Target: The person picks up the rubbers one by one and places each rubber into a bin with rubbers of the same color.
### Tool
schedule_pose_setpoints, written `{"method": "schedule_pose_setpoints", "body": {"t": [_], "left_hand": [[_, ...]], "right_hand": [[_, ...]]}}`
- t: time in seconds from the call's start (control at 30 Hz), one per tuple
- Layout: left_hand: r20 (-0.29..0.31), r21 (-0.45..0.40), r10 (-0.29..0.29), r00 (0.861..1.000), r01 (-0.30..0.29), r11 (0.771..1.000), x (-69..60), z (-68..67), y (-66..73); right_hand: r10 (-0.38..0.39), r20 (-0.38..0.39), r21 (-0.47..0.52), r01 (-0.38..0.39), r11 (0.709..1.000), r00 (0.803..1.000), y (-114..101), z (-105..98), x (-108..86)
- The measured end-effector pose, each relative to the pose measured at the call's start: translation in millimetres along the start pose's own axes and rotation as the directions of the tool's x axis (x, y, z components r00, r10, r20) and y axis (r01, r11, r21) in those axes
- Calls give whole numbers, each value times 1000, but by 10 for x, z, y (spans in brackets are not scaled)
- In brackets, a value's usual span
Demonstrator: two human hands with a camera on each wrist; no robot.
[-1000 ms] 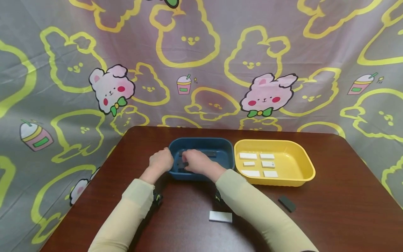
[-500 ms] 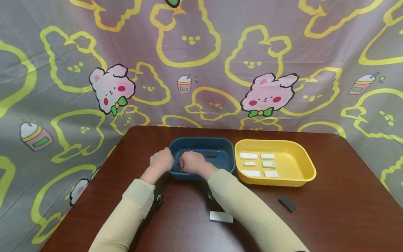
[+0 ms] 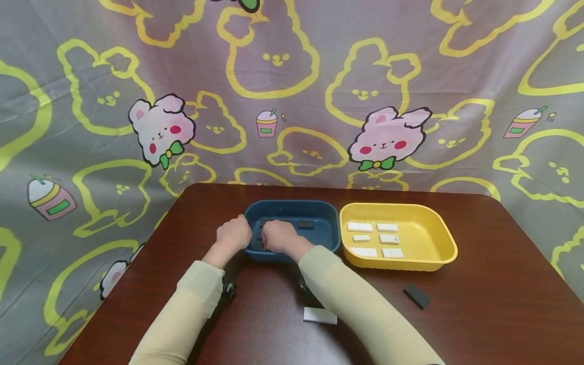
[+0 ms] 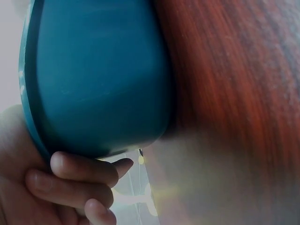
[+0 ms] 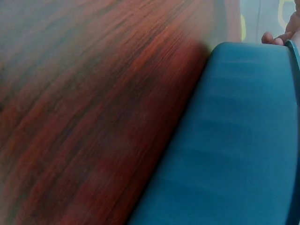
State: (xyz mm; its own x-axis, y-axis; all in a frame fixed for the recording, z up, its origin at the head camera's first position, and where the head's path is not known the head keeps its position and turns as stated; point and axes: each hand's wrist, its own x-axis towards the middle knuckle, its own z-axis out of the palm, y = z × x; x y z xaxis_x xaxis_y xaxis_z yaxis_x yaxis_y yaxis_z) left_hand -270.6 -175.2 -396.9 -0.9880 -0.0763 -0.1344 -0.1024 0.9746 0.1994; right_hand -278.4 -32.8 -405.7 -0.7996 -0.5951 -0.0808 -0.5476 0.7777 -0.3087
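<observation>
My left hand [image 3: 234,235] grips the left end of the blue plastic basin [image 3: 292,256]. In the left wrist view its curled fingers [image 4: 75,185] lie by the basin's rim. Inside that basin, toward its left front part, is my right hand [image 3: 279,236], knuckles up and fingers bent downward. Its fingertips are hidden, so whatever they touch or hold does not show. A dark block [image 3: 305,224] lies on the basin floor to the right of this hand, and other dark pieces show partly around it. The right wrist view catches only the basin's outer wall [image 5: 234,136] and the table.
Right beside the blue basin stands a yellow basin [image 3: 429,238] with several white blocks [image 3: 360,226] laid in rows. A white block [image 3: 320,315] lies on the table near the right forearm, a black block [image 3: 416,296] farther right. Behind the table hangs a patterned curtain [image 3: 292,111].
My right hand has shifted slightly left and toward me within the blue basin, then stayed nearly still. The left hand keeps its place on the rim.
</observation>
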Motion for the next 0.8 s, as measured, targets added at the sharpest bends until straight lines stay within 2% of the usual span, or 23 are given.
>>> {"method": "schedule_pose_setpoints", "body": {"t": [0.2, 0.33, 0.53, 0.8], "left_hand": [[1, -9, 4, 1000, -4, 1000, -12, 5, -5], [-13, 6, 8, 1000, -8, 1000, -10, -2, 0], [-10, 16, 15, 1000, -15, 1000, 0, 11, -20], [-19, 24, 21, 1000, -21, 999, -1, 35, -22]], "right_hand": [[-10, 6, -21, 11, 1000, 1000, 18, -10, -19], [-40, -31, -43, 39, 998, 999, 41, -64, -70], [-86, -88, -53, 82, 995, 992, 68, -228, -209], [-158, -170, -129, 137, 982, 973, 43, -471, -460]]}}
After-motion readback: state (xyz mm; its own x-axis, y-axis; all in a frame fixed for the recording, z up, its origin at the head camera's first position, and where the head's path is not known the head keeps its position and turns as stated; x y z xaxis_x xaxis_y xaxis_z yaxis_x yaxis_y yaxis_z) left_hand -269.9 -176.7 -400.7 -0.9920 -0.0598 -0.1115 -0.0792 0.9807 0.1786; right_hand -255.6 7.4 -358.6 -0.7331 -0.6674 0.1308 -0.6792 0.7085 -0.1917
